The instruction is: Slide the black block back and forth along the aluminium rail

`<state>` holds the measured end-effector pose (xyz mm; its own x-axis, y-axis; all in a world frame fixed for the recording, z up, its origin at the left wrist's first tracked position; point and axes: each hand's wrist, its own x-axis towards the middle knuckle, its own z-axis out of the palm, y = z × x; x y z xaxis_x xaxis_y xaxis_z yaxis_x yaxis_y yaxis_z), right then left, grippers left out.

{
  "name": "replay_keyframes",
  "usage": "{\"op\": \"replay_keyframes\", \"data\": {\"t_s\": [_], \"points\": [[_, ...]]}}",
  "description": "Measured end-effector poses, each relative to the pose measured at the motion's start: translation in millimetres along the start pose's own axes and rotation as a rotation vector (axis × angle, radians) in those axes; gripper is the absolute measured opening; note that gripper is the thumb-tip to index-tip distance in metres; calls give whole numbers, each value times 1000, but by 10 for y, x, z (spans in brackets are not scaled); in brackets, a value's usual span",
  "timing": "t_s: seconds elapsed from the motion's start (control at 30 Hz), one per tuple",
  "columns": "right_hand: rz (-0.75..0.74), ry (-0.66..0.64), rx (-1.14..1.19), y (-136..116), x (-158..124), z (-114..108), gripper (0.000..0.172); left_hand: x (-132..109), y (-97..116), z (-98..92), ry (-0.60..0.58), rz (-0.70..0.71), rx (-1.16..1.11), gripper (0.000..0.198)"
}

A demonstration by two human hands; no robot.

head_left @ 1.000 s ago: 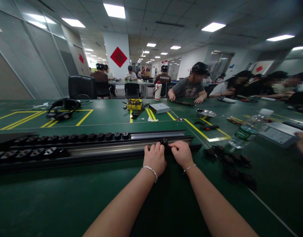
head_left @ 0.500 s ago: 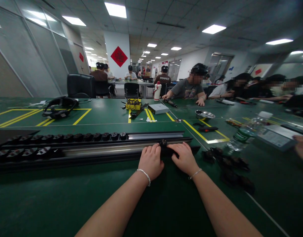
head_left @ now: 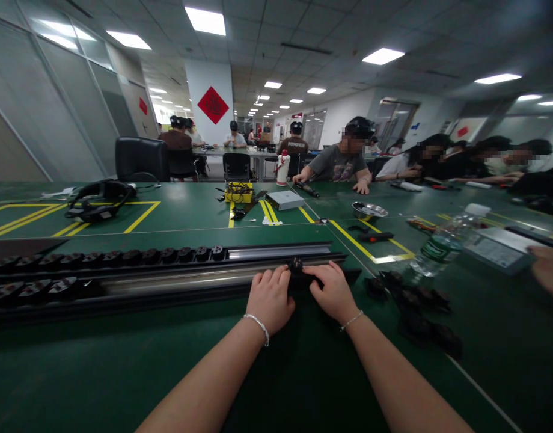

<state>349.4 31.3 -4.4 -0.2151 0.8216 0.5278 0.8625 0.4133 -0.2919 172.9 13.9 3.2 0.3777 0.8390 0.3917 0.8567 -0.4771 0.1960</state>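
Left grip (head_left: 271,300) lies with bent fingers against the near side of a small black module (head_left: 296,265), while the right grip (head_left: 334,293) reaches its fingertips to the module's right side; whether either one is pinching or merely touching, I cannot tell. That module sits between the two, toward the right end of the near black rail (head_left: 177,278), whose shiny metal strip runs along its length. Further left on the same rail stands a row of black modules, and a longer row (head_left: 132,257) lines the far rail (head_left: 279,250) just behind. To the right, more loose black pieces (head_left: 416,328) lie in a dark cluster on the green surface (head_left: 204,367), near a clear bottle (head_left: 436,249) with a green label. A metal bowl (head_left: 369,216) rests beyond, by the yellow tape lines. At the far left lies a black headset (head_left: 91,210). Across the surface, a co-worker in a grey shirt (head_left: 337,163) has one hand at a dark tool (head_left: 308,190), and another person's hand (head_left: 549,269) shows at the right edge.
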Motion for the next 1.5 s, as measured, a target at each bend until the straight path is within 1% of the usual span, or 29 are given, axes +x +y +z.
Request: {"op": "replay_keyframes", "data": {"t_s": [0.33,0.53,0.73,0.93,1.5], "points": [[5,28,8,16,4,10,32,27,7,-10,-21,8,13,42],[13,42,-12,24,3,19,30,21,3,15,25,18,-4,42],[10,55,-30,16,2,22,30,14,35,64,69,61,18,41],[17,62,-32,-2,2,15,30,27,33,95,41,44,-15,40],[15,118,-56,21,5,17,27,34,36,50,9,50,-23,44]]}}
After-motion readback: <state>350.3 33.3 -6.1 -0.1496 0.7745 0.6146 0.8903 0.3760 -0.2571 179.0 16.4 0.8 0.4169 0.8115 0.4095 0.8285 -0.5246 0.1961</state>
